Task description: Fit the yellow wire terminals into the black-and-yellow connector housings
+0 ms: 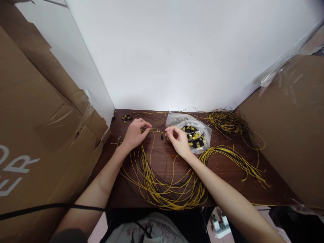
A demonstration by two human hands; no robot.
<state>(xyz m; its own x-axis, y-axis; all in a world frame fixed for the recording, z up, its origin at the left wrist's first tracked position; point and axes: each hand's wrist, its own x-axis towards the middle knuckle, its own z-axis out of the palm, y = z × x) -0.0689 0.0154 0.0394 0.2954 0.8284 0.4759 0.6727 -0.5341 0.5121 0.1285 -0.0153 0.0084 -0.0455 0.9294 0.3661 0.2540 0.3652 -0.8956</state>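
Observation:
My left hand [138, 132] is closed, thumb and fingers pinched at the upper left end of a long bundle of yellow and black wires [162, 197]. The bundle curves across the dark table and rises under my right forearm. My right hand [178, 139] has thumb and forefinger together at a thin yellow wire that stretches between the two hands. A small black piece [162, 137] lies on the table between them. Just beyond my right hand sits a clear plastic bag [206, 130] holding several yellow and black parts [196, 135].
Tangled wires [225, 121] lie at the back right; several small connectors [126, 118] sit at the back left. Cardboard boxes stand left [50, 118] and right [286, 118]. A white wall [177, 57] backs the brown table [225, 168]. A power strip [221, 229] is below.

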